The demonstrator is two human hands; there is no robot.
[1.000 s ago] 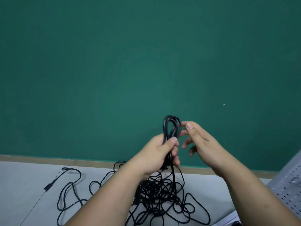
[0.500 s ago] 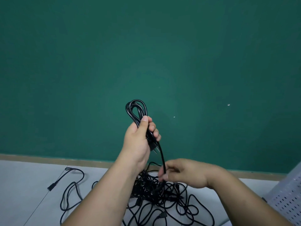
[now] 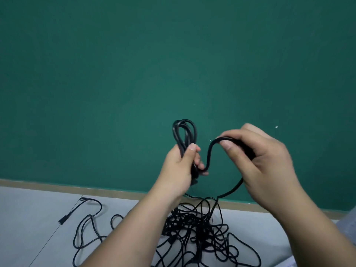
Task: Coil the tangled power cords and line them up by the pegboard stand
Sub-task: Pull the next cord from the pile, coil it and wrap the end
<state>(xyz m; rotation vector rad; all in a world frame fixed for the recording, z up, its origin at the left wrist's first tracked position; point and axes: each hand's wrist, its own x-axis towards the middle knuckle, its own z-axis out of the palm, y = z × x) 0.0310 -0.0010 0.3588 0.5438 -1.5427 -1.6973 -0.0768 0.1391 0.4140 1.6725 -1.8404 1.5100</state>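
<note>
Head view, left hand (image 3: 180,166) gripping upright coil (image 3: 184,135), right hand (image 3: 260,160) pinching cord (image 3: 209,153)

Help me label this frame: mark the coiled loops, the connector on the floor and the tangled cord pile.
coiled loops (image 3: 190,132), head view, right-side strands.
connector (image 3: 62,221), head view, its black body.
tangled cord pile (image 3: 185,222), head view, dense middle.

Glossy black rubbery cords (image 3: 194,224), matt green wall (image 3: 134,64), smooth grey floor (image 3: 28,218) w/ tan trim (image 3: 57,186)
</note>
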